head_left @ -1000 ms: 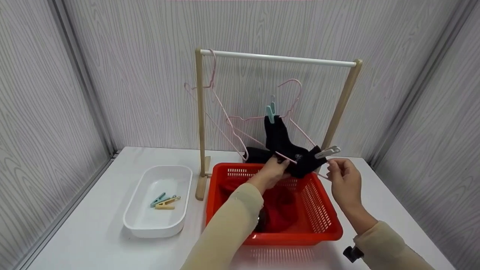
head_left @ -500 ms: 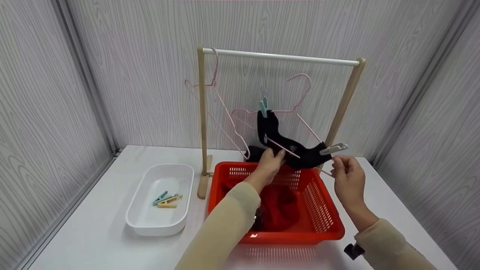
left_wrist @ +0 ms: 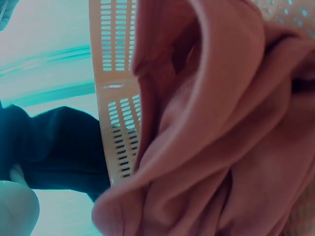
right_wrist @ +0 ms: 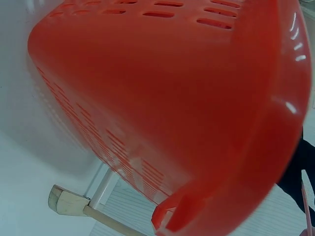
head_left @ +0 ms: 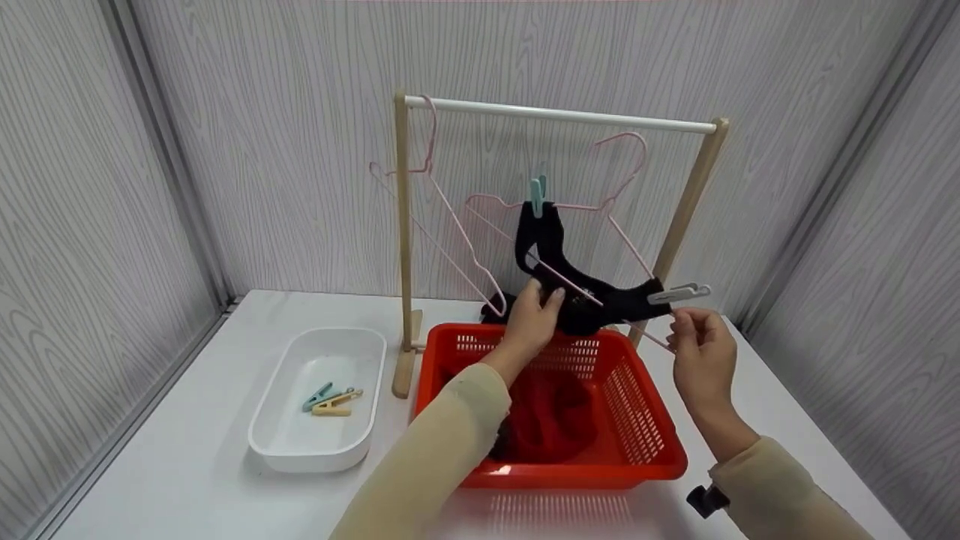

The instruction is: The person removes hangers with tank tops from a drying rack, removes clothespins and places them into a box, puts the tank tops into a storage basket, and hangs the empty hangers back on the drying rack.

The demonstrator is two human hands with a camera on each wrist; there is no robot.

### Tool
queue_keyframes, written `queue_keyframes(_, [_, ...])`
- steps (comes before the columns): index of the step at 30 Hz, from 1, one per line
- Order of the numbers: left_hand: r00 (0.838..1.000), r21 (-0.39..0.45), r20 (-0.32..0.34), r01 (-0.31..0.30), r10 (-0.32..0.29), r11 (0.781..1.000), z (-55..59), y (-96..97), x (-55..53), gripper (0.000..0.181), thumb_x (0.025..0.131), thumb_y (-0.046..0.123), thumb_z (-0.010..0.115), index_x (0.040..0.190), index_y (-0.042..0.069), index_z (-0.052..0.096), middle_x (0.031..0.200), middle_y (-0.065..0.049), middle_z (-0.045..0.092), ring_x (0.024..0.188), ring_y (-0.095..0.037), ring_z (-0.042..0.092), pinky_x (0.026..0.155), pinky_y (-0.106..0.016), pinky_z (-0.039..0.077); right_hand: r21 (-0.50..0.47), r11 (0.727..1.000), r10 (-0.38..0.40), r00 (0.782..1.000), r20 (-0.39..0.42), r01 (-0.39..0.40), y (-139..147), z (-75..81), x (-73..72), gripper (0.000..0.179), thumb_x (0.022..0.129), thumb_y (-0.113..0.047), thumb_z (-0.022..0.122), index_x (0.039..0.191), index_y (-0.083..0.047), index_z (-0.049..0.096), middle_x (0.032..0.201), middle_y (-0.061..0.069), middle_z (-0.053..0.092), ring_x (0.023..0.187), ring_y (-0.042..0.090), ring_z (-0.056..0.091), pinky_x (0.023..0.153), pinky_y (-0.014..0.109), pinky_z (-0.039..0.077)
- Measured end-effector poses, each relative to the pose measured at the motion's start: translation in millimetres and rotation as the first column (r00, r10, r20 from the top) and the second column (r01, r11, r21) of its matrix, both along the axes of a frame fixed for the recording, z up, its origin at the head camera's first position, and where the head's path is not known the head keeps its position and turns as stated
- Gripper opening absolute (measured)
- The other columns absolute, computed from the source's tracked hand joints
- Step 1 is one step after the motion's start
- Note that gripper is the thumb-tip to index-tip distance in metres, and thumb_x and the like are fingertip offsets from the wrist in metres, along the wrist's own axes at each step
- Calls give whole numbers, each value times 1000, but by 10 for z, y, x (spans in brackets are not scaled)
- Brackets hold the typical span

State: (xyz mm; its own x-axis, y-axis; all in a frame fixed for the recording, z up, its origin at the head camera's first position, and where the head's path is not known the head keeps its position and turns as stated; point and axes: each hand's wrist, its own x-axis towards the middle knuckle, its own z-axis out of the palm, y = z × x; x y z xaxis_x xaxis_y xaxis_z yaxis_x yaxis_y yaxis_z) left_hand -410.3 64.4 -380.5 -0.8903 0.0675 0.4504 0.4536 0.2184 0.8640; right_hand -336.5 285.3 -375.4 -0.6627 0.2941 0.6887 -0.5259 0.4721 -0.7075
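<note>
A pink wire hanger [head_left: 577, 206] is held up in front of the drying rack. A black sock [head_left: 544, 229] hangs on it, held by a teal clothespin [head_left: 538, 196] at the upper bar and a light grey clothespin [head_left: 679, 294] near the right corner. My left hand [head_left: 529, 322] pinches the sock's lower edge, thumb in front and fingers hidden behind the cloth. With the right hand [head_left: 705, 356] I pinch the hanger's right corner beside the grey clothespin. In the left wrist view, part of the left hand [left_wrist: 18, 209] shows against black fabric [left_wrist: 64, 147].
A red basket [head_left: 660, 469] with red cloth [head_left: 559, 412] stands below the hands. Behind it is a rack with a white rail [head_left: 562, 115] and a second pink hanger [head_left: 454, 217]. On the left, a white tray [head_left: 277, 442] holds teal and yellow clothespins [head_left: 330, 407].
The hanger and sock have risen and shifted right, bringing the hook closer to the rail. My left hand has moved left and up with the sock; the right hand has edged right and up.
</note>
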Motion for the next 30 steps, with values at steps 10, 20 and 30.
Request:
queue_keyframes(10, [993,24,-122,-5,8,1000,78,-70,13,19,105,22,52,94,8,46,81,-2,45,82,-19,48,76,-33,41,-5,1000,-16,1000,7,16,-27,12,24,21,103,-13,55,106,7,62,86,4,60,71,3,59,67,12,51])
queue_keyframes(20, [1000,-17,3,-21,21,1000,49,-108,32,35,99,19,48,68,16,33,64,4,32,59,-12,32,59,-25,29,24,1000,-15,1000,11,14,-191,178,267,16,101,-1,54,104,14,60,83,0,58,71,5,59,66,11,50])
queue_keyframes(30, [981,-332,76,-145,179,932,-108,-172,9,20,86,0,52,104,0,60,109,-16,64,107,-32,61,92,-41,49,5,1000,26,1000,-2,-26,-222,165,289,16,101,0,55,103,15,60,84,1,58,71,6,59,65,13,52])
